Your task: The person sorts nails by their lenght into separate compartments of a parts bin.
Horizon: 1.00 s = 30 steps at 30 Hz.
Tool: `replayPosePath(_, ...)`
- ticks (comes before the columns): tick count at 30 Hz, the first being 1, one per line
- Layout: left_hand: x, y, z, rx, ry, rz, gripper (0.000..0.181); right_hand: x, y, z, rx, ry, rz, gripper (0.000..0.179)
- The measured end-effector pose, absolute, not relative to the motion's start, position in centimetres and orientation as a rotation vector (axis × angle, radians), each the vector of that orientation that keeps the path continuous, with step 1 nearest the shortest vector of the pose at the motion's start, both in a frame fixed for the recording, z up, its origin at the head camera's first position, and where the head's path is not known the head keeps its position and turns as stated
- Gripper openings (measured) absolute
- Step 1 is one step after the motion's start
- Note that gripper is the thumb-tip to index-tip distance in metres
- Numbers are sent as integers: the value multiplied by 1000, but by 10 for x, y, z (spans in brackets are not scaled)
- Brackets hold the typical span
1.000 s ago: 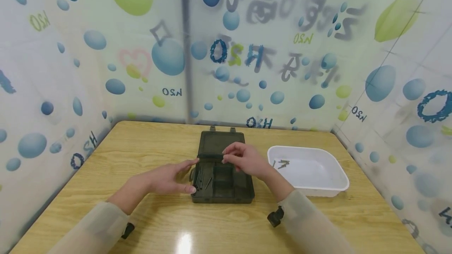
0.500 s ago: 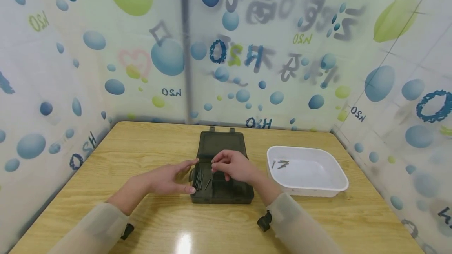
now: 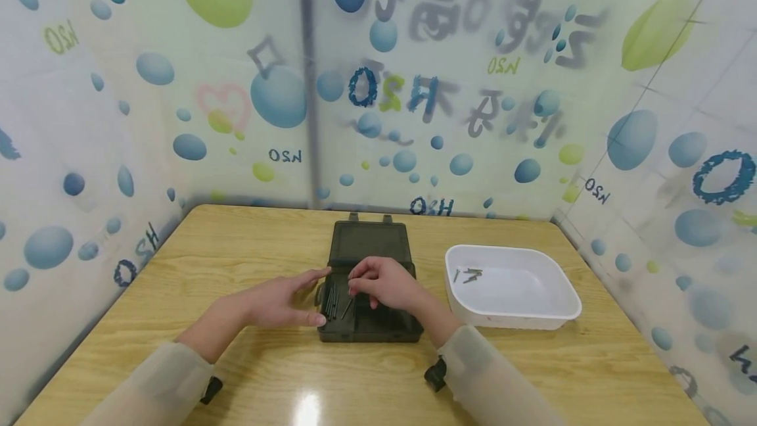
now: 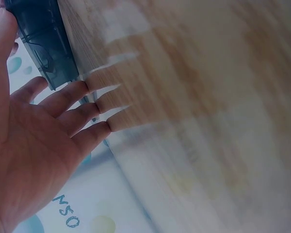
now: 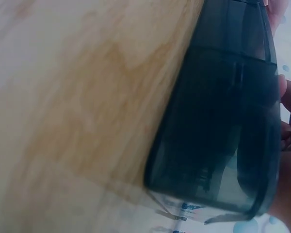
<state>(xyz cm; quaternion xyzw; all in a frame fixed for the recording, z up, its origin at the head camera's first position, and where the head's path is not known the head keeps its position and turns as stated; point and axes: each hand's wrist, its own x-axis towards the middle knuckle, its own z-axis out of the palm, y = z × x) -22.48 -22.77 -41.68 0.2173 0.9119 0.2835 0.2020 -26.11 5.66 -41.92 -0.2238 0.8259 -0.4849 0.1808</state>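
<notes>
A dark green plastic box (image 3: 387, 331) with compartments lies with its lid (image 3: 370, 242) folded back. Several thin screws (image 3: 332, 301) are in its left compartment, one lying aslant (image 3: 347, 308). My right hand (image 3: 387, 284) is over that compartment, thumb and index finger pinching a thin screw mostly hidden by the fingertips. My left hand (image 3: 272, 301) spreads straight fingers and thumb at the box's left edge. In the left wrist view its open palm (image 4: 39, 141) is beside the box (image 4: 48, 39). The right wrist view shows the box (image 5: 218, 121) covering part of the fingers.
A white plastic bin (image 3: 514, 319) stands to the right of the box. Several screws (image 3: 472, 275) lie at its left end. The wooden table (image 3: 248, 373) meets patterned curtain walls (image 3: 248, 169) at the back and sides.
My right hand has moved left and slightly down, from above the middle of the box to its left compartment, still pinching the screw. The left hand has stayed in place.
</notes>
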Motion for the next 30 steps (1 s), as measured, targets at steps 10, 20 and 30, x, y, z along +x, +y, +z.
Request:
replayPosePath(10,-224,-227,-417,592,2546,791,101,-263,56,-422,-608,2344,-1364,16)
replayPosePath(20,-224,-227,-415,589,2539,800,100,-263,58,-420,-614,2349,-1347,20)
replayPosePath(30,-223,-227,-414,603,2542,801,101,-265,99,-394,-688,2333,-1421,33)
